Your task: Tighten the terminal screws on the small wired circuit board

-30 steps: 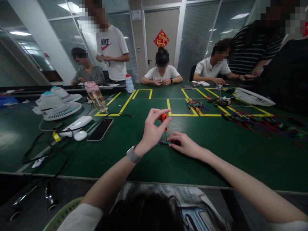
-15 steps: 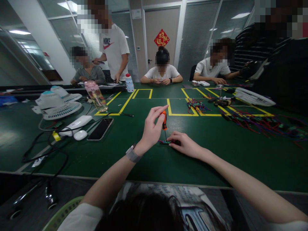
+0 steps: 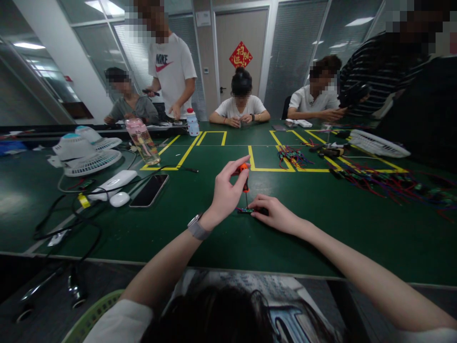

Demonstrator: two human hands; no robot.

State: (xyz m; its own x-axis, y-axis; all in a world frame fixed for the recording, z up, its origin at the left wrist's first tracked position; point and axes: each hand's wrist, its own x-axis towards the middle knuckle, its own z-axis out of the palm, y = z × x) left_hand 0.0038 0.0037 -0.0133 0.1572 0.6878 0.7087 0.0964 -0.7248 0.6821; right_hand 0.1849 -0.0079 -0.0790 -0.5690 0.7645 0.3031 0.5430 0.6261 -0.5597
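Observation:
An orange and black screwdriver point(image 3: 245, 185) stands nearly upright, its handle between the thumb and fingers of my left hand point(image 3: 228, 188). The shaft runs down to a small green circuit board point(image 3: 244, 210) that lies on the green table point(image 3: 214, 243). The fingertips of my right hand point(image 3: 273, 214) are closed on the right end of the board, pressing it at the table top. Thin coloured wire shows at the board's left end. The exact spot under the screwdriver tip is too small to make out.
To the left lie a phone point(image 3: 149, 191), a white mouse point(image 3: 119, 199), black cables and white fans point(image 3: 89, 159). A pink-capped bottle point(image 3: 143, 143) stands farther back. Bundles of wired boards point(image 3: 389, 183) spread at the right. Several people are around the table's far side.
My left thumb and fingers have shifted slightly around the screwdriver handle, which looks turned. My right hand and the board stay put. At the far right, a person's dark object has moved left.

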